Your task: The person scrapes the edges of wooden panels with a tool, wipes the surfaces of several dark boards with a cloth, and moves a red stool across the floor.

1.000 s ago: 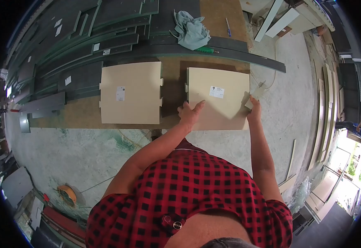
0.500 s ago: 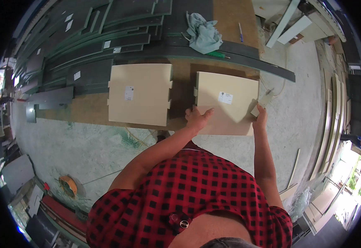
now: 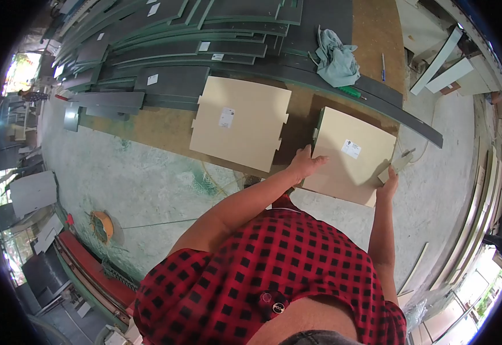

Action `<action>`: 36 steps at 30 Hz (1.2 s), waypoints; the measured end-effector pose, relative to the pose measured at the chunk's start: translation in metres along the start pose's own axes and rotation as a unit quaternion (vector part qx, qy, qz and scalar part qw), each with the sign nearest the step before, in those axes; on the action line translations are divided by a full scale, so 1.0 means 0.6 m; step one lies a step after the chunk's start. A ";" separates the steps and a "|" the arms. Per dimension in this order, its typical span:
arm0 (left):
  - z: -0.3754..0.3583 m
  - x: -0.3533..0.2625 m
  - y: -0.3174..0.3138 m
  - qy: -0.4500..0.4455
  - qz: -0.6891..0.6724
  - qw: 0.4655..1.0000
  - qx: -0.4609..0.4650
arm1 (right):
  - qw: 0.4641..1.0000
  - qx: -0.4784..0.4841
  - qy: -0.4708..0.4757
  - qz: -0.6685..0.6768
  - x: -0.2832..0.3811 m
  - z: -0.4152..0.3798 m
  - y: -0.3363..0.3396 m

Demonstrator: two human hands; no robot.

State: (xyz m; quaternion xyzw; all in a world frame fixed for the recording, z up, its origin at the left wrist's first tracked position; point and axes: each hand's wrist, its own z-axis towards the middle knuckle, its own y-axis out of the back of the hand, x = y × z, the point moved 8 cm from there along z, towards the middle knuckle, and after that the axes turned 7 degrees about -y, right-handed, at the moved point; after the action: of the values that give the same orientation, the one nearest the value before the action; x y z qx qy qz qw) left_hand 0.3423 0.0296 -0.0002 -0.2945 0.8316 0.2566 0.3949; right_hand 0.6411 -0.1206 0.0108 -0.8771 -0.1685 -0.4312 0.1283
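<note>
A square beige panel [image 3: 351, 167] with a white label lies over the table's front edge. My left hand [image 3: 308, 163] rests at its left edge, thumb apart and reaching over the top face. At the panel's right edge my right hand [image 3: 388, 182] has its fingers closed round a small flat beige piece [image 3: 399, 165] that sticks out beyond the edge. A second labelled beige panel [image 3: 239, 129] with notched sides lies to the left, apart from both hands.
Dark boards [image 3: 170, 83] with green edges are stacked at the back left of the brown table [image 3: 141, 129]. A grey-green cloth [image 3: 336, 60], a green-handled tool [image 3: 351, 91] and a pen [image 3: 384, 68] lie at the back. An orange reel [image 3: 101, 226] stands on the floor.
The view has turned, so the table and panels appear shifted right and tilted. Both hands keep nearly the same places on the right panel.
</note>
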 end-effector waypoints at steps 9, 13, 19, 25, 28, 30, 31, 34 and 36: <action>-0.101 -0.007 0.319 -0.183 0.046 0.930 -0.316 | 0.999 -0.005 0.007 0.045 -0.013 0.027 0.037; -0.186 0.028 0.479 -0.183 0.239 0.826 -0.476 | 0.994 -0.072 0.055 0.057 0.030 -0.044 0.025; -0.151 0.205 0.605 -0.035 0.233 0.869 -0.436 | 0.983 0.019 0.184 -0.016 0.053 -0.171 -0.086; -0.126 0.224 0.578 0.031 -0.032 0.971 -0.236 | 0.986 0.131 0.095 -0.030 -0.084 -0.282 -0.284; -0.122 0.223 0.578 0.036 -0.035 0.977 -0.207 | 0.986 0.158 0.047 -0.034 -0.161 -0.310 -0.368; -0.139 0.198 0.576 0.017 -0.113 0.966 -0.230 | 0.981 0.185 0.046 -0.031 -0.189 -0.317 -0.412; -0.150 0.178 0.578 0.014 -0.113 0.967 -0.226 | 0.982 0.181 0.050 -0.029 -0.197 -0.319 -0.424; -0.156 0.144 0.562 -0.010 -0.123 0.984 -0.132 | 0.979 0.201 0.021 -0.032 -0.218 -0.324 -0.456; -0.142 0.170 0.566 -0.007 -0.071 0.988 -0.139 | 0.979 0.205 -0.006 -0.006 -0.229 -0.329 -0.467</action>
State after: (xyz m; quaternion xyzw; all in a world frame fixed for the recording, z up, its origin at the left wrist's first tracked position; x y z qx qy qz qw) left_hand 0.0115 0.1800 0.0306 -0.4029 0.7619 0.3432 0.3732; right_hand 0.3079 0.0362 0.0404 -0.8336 -0.2591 -0.3831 0.3020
